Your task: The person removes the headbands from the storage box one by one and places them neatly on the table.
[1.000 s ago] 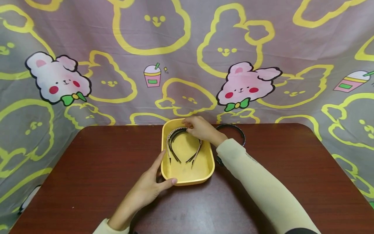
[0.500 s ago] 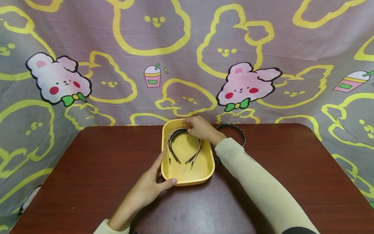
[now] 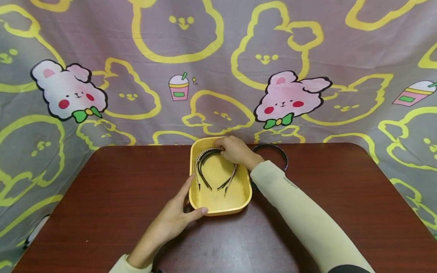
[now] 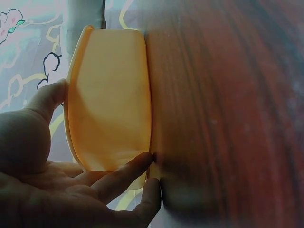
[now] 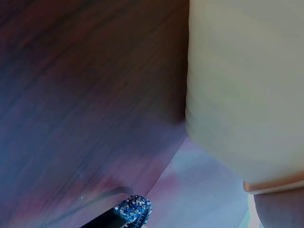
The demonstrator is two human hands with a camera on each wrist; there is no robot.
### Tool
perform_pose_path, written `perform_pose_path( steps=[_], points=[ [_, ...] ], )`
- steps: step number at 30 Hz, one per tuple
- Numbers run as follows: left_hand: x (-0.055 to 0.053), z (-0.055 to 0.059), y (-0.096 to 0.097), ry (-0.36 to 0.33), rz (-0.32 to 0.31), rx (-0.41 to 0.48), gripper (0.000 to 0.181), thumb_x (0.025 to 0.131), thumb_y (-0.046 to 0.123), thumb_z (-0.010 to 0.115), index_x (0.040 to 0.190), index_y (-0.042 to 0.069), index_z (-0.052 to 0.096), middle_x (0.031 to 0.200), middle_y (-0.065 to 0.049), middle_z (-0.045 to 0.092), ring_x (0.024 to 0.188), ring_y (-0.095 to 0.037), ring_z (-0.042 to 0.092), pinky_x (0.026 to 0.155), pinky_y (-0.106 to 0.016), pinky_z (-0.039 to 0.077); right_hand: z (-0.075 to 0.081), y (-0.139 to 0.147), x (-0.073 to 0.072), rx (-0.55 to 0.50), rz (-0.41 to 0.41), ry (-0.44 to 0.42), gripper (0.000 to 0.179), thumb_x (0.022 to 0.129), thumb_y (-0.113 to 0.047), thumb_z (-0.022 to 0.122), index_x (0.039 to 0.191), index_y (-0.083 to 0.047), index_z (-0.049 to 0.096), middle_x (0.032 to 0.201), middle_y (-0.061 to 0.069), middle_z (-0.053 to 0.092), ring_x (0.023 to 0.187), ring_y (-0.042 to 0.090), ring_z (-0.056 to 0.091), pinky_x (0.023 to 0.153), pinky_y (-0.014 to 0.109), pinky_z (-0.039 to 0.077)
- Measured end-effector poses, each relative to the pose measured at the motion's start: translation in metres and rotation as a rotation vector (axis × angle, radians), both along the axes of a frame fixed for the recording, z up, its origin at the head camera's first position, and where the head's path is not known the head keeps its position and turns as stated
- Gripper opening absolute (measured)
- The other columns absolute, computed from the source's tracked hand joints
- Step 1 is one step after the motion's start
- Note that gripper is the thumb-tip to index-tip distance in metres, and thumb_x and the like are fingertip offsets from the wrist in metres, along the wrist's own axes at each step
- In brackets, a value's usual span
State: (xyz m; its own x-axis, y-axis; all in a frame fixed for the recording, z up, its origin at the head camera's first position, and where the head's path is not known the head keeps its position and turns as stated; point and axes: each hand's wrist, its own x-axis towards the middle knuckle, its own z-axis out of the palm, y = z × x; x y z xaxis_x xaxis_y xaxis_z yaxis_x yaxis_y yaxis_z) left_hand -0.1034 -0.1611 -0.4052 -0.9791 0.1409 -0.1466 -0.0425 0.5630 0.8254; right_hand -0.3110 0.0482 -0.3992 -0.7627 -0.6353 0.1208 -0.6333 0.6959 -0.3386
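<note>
Left hand (image 3: 170, 217) is resting spread against yellow tray (image 3: 218, 201); right hand (image 3: 236, 151) is pinching headbands (image 3: 206, 152) inside; another headband (image 3: 268, 145) is lying outside.

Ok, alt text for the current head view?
A left hand grips the near left corner of a yellow tub while the right hand covers part of the headbands inside. Another headband lies on the brown table to the right.

The bin (image 3: 218, 203) is yellow, the table (image 3: 119, 197) wood-grained red-brown, the backdrop (image 3: 218, 72) yellow-outlined grey.
</note>
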Motion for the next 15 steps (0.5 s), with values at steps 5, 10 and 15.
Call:
perform_pose_path(
  steps=[5,10,15],
  points=[
    [0.0003,0.0001,-0.0004,0.000,0.000,-0.001,0.107,0.089,0.040,0.084,0.169,0.033,0.015,0.165,-0.019,0.041,0.144,-0.035,0.051,0.121,-0.060,0.035,-0.0001,0.0000,0.0006,-0.021,-0.001,-0.006,0.039,0.094,0.006,0.059,0.125,-0.008,0.076,0.114,0.010,0.078,0.108,0.027,0.072,0.095,0.042,0.058],
    [-0.0002,-0.0007,-0.0008,0.001,-0.004,-0.009,0.107,0.089,0.042,0.084,0.169,0.034,0.014,0.167,-0.018,0.038,0.147,-0.037,0.047,0.121,-0.061,0.034,0.0004,0.0006,0.0020,-0.035,-0.001,0.010,0.038,0.093,0.008,0.057,0.120,-0.008,0.078,0.109,0.009,0.078,0.103,0.026,0.071,0.091,0.041,0.058],
    [-0.0007,-0.0016,-0.0006,0.003,-0.002,-0.016,0.106,0.089,0.041,0.084,0.169,0.034,0.014,0.165,-0.019,0.040,0.145,-0.036,0.049,0.120,-0.061,0.036,-0.0003,0.0005,0.0026,-0.041,-0.001,0.035,0.036,0.092,0.009,0.056,0.113,-0.009,0.080,0.099,0.008,0.076,0.093,0.024,0.067,0.084,0.040,0.054]
  ],
)
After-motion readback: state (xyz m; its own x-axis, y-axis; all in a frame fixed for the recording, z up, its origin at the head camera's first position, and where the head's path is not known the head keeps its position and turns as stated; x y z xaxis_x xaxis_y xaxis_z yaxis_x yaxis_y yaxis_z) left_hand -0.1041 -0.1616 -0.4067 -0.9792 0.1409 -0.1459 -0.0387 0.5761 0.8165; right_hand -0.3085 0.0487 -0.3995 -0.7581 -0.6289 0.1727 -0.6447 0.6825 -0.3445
